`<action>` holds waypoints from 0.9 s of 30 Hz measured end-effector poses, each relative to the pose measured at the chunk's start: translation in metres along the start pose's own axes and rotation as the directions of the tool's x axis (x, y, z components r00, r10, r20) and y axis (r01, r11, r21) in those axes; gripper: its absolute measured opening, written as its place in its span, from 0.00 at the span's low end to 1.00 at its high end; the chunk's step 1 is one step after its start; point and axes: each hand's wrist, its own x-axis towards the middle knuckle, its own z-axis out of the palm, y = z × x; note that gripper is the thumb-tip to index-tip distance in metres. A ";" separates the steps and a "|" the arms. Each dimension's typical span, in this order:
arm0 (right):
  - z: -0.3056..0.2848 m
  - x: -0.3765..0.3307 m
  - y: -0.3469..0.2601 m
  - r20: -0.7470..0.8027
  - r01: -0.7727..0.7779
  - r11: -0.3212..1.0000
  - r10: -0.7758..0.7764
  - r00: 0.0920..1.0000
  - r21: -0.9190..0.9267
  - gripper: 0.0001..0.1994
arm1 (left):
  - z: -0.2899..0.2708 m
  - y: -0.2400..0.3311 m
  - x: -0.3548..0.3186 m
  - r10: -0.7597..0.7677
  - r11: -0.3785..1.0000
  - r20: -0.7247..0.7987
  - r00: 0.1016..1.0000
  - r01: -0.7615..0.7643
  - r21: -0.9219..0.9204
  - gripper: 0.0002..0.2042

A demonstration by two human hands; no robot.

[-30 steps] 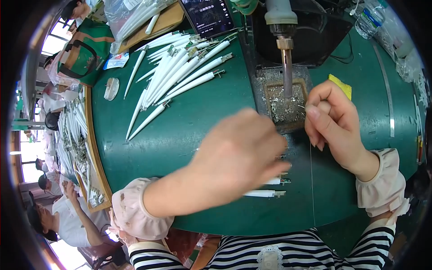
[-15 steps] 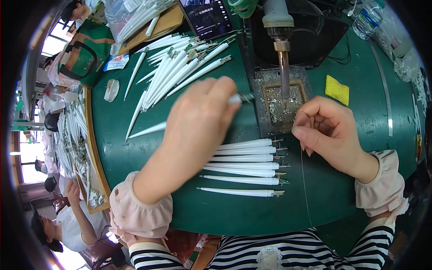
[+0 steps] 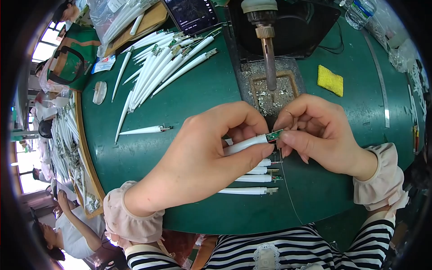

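Between thumb and fingers, my left hand grips a white tapered stick with a small green circuit board at its wide end. My right hand pinches a thin solder wire, whose lower length hangs toward the table's near edge. Its thumb and finger meet the tip of the circuit board, though whether they press on it I cannot tell. Just beyond both hands, a soldering iron points down over a residue-strewn tray. Partly hidden under my left hand lies a row of similar sticks.
A pile of white sticks lies at the far left, with a single stick nearer. A yellow sponge and a steel ruler are at right. A phone stands at the back. Another person sits at left.
My left hand has come right and nearer, bringing the stick's circuit-board end up to my right hand. The right hand stays near its place with the wire. The whole view has shifted slightly.
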 end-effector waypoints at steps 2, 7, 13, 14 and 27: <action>0.000 0.000 0.001 0.004 0.001 1.000 -0.001 1.000 -0.006 0.06 | 0.000 0.000 0.001 -0.050 0.995 0.023 0.998 0.052 -0.090 0.07; 0.001 0.001 0.003 0.008 0.079 0.997 -0.078 0.997 -0.007 0.07 | 0.000 -0.002 0.002 -0.052 0.985 0.061 0.997 0.062 -0.161 0.06; 0.002 0.001 0.002 -0.016 0.034 0.999 -0.034 0.999 -0.035 0.07 | 0.000 -0.005 0.003 -0.040 0.978 0.060 0.997 0.052 -0.203 0.06; 0.002 0.001 0.002 -0.016 0.033 0.999 -0.034 0.999 -0.033 0.07 | 0.000 -0.005 0.003 -0.042 0.978 0.060 0.997 0.054 -0.203 0.06; 0.002 -0.005 0.001 -0.111 0.129 0.983 -0.144 0.983 -0.129 0.07 | 0.002 -0.007 0.008 -0.083 0.951 -0.038 0.996 0.068 -0.302 0.05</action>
